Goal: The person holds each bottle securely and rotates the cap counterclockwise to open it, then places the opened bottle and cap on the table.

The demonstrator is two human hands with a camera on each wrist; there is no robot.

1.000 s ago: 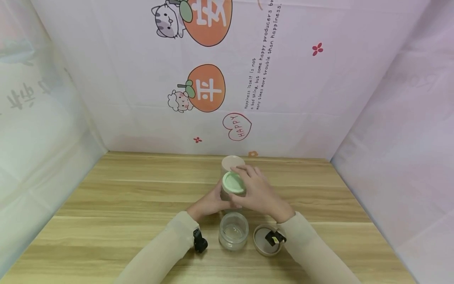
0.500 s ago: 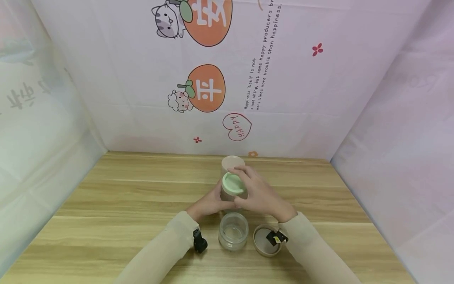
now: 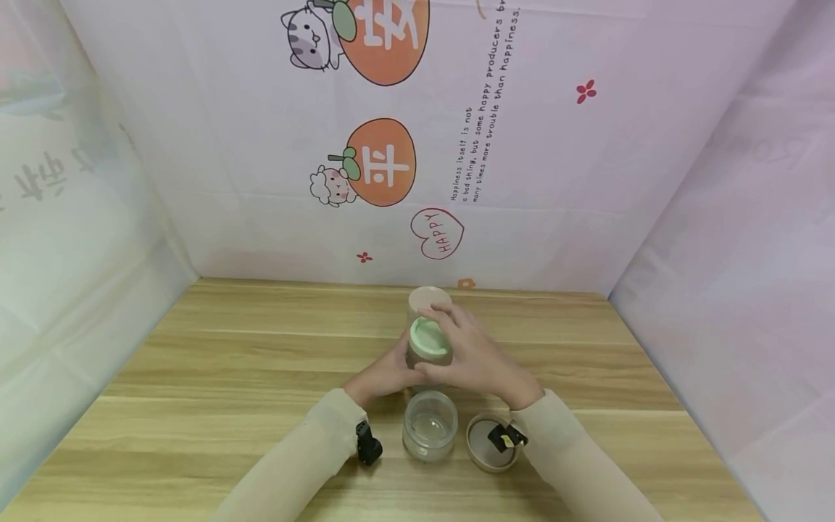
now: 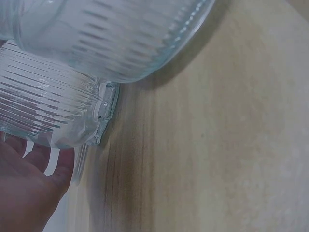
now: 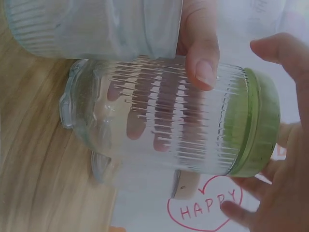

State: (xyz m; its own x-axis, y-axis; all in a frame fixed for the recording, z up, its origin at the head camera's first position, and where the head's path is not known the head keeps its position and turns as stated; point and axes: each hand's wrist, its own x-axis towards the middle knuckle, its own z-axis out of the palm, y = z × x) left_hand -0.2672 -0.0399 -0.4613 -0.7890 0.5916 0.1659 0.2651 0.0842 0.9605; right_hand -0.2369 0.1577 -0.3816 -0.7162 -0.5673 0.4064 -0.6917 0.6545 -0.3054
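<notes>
A ribbed glass jar [image 5: 212,130] with a pale green lid [image 3: 430,337] stands upright on the wooden table. My left hand [image 3: 385,370] grips its side, the thumb in front and the fingers showing through the glass in the right wrist view. Around the lid, my right hand [image 3: 479,362] is spread with bent fingers. In the right wrist view its thumb [image 5: 270,48] is apart from the lid's edge, while the other fingers lie close to the far side. Nearer me stands a lidless glass jar [image 3: 427,438], seemingly with nothing in it.
Right of the lidless jar lies a round beige-rimmed lid [image 3: 478,444], partly covered by the right wrist camera [image 3: 509,436]. Behind the green-lidded jar stands another container with a pale pinkish top [image 3: 429,297]. A printed cloth [image 3: 522,239] hangs behind the table [image 3: 261,406].
The right thumb has drawn away from the jar's front and come back leftward, and its wrist has shifted slightly right and back. The left hand keeps its hold; the other items have not moved.
</notes>
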